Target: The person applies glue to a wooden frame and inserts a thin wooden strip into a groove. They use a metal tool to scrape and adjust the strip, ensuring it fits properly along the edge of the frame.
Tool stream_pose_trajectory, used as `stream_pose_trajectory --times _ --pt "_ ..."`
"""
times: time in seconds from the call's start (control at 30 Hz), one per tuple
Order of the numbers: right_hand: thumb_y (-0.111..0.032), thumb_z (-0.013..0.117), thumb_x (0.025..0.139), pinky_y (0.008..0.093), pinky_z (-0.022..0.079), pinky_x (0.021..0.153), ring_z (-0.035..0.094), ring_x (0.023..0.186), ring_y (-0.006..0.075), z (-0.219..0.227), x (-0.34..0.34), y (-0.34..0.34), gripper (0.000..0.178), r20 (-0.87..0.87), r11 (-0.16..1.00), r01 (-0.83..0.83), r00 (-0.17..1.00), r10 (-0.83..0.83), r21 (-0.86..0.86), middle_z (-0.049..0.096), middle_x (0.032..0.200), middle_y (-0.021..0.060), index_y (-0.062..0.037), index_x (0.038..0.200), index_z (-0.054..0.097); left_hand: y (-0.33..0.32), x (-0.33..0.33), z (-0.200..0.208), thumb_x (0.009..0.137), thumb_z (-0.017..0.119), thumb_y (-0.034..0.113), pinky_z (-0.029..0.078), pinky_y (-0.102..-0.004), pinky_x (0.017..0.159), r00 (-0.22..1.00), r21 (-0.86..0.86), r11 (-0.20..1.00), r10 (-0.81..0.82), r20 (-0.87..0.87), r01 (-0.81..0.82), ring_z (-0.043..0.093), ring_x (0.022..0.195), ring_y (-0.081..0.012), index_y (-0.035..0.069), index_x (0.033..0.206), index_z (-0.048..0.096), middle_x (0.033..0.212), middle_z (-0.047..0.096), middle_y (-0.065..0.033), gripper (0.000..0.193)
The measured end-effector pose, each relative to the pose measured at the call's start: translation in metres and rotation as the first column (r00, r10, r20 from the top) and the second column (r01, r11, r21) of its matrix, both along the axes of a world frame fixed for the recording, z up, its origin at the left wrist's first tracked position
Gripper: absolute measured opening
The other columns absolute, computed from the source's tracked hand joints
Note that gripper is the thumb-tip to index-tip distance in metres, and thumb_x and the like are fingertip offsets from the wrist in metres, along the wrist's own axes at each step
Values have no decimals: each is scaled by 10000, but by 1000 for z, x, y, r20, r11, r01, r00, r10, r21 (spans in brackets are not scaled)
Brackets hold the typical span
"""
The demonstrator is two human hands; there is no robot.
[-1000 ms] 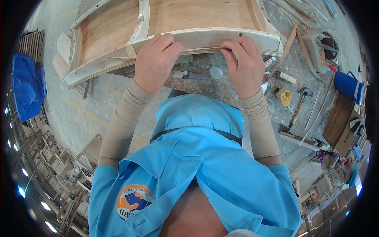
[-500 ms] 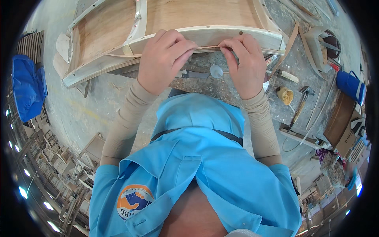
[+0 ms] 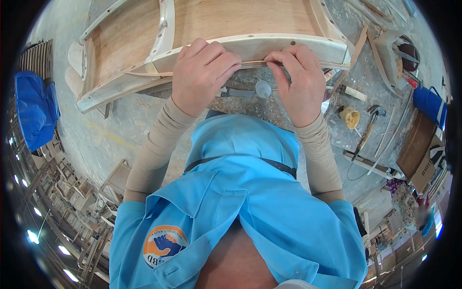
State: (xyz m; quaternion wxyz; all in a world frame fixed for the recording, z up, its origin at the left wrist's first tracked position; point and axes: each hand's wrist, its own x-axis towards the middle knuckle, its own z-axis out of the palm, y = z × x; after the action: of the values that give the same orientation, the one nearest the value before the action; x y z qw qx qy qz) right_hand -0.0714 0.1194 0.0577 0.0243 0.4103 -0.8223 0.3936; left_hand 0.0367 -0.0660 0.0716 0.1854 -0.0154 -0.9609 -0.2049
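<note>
A curved wooden furniture frame with a plywood panel inside it lies in front of me. Along its near lower edge runs a thin reddish-brown wood strip. My left hand is closed, thumb against bent fingers, pinching the strip near the middle of the frame's near rail. To its right, my right hand pinches the same strip between thumb and forefinger, its other fingers curled against the rail. A short stretch of strip shows between the two hands; the parts under my fingers are hidden.
Below the rail lie a grey-handled tool and a small translucent cup. Rightward are a yellow tub, a hammer, a blue container and thin wood strips. A blue bag is at far left.
Both hands keep their pinch on the strip. The right hand's fingertips have shifted slightly left along it, and the whole view has moved a little.
</note>
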Motion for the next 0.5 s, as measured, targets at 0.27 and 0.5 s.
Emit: stream_pose_trajectory --times 0.27,0.5 --pt "-66 755 752 376 480 680 586 807 253 0 -1 0 150 -1 1000 -13 1000 13 9 569 865 47 -87 886 691 5 -1 0 750 780 166 383 -329 671 999 4 999 46 18 -46 512 770 -191 179 870 691 779 562 43 150" --pt "-60 750 763 378 484 690 590 815 260 6 -1 -1 148 24 999 -24 999 23 42 573 871 51 -85 896 690 11 -1 9 770 748 111 377 -345 702 992 10 997 72 104 -73 521 754 -210 155 901 729 769 562 19 140"
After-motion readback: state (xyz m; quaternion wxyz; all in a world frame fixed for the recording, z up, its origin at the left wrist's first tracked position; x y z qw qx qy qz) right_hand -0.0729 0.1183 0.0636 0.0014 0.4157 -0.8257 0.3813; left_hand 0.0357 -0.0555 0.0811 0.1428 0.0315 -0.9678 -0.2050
